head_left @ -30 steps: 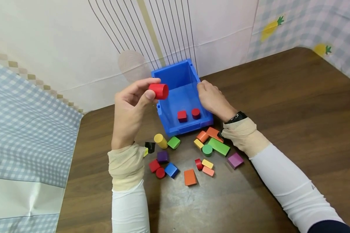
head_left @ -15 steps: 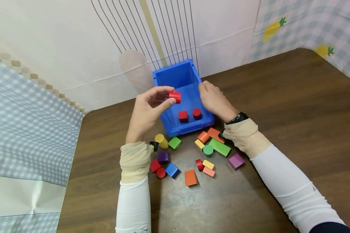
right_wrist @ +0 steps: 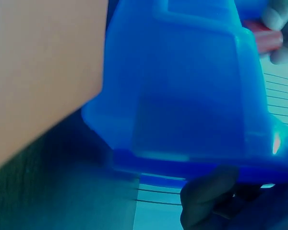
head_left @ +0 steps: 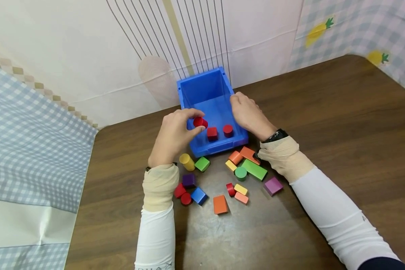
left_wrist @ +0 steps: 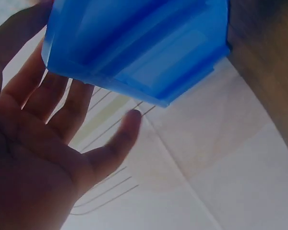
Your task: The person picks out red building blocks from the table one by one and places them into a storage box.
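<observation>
My left hand [head_left: 177, 133] pinches a red cylinder block [head_left: 200, 122] between thumb and fingers, over the left part of the blue plastic bin [head_left: 219, 107]. In the right wrist view, the same red cylinder [right_wrist: 268, 38] shows at the top right between fingertips. A red cube [head_left: 212, 134] and another red cylinder [head_left: 228, 131] lie inside the bin near its low front. My right hand [head_left: 251, 116] grips the bin's right wall; in the right wrist view its curled fingers [right_wrist: 209, 196] show at the bin's edge. The left wrist view shows the bin's outer side [left_wrist: 149, 52] beside spread fingers.
Several loose blocks lie on the wooden table [head_left: 324, 123] before the bin, among them a yellow cylinder [head_left: 187, 162], a green block [head_left: 202, 164], a purple cube [head_left: 189, 180], a blue block [head_left: 199, 196] and an orange block [head_left: 220, 204]. A patterned cloth [head_left: 121, 56] hangs behind.
My left hand has carried the red cylinder rightward from the bin's left edge, then lower into it. The right hand keeps its grip on the bin.
</observation>
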`<state>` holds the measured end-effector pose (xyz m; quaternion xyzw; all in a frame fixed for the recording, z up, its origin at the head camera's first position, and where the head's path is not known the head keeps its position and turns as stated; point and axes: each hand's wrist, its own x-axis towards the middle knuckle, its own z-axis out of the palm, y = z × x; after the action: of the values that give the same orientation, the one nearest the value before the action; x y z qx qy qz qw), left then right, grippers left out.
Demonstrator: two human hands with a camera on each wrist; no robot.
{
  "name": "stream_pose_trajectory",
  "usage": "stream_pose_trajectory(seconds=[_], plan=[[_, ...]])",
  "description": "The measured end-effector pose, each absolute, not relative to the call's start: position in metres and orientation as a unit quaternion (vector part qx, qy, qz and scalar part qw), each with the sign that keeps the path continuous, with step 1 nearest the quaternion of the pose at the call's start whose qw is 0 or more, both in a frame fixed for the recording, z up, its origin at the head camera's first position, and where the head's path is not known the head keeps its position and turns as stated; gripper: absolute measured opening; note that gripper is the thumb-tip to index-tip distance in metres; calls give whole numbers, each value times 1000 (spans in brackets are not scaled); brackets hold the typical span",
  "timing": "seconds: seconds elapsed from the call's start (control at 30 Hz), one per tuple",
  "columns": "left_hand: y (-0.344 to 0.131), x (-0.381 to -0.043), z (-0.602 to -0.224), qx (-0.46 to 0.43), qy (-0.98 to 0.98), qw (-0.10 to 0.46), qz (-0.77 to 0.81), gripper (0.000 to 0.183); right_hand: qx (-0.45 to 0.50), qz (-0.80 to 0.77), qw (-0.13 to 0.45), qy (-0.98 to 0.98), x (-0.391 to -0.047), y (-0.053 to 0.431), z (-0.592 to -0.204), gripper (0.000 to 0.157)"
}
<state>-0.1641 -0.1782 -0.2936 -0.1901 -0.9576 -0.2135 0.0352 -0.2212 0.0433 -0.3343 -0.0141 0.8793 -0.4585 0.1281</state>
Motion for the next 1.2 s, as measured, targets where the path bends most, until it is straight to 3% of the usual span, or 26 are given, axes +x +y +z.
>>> stream_pose_trajectory(seconds=[0.43,1.2], plan=[[-151,-161,-308,-183,-983,20,-17,22,-13,-457,130,880,-220,49,-335,62],[-144,-152,-308,-149,-987,4,59,8,-24,-456,136,879,-223,43,-335,62]])
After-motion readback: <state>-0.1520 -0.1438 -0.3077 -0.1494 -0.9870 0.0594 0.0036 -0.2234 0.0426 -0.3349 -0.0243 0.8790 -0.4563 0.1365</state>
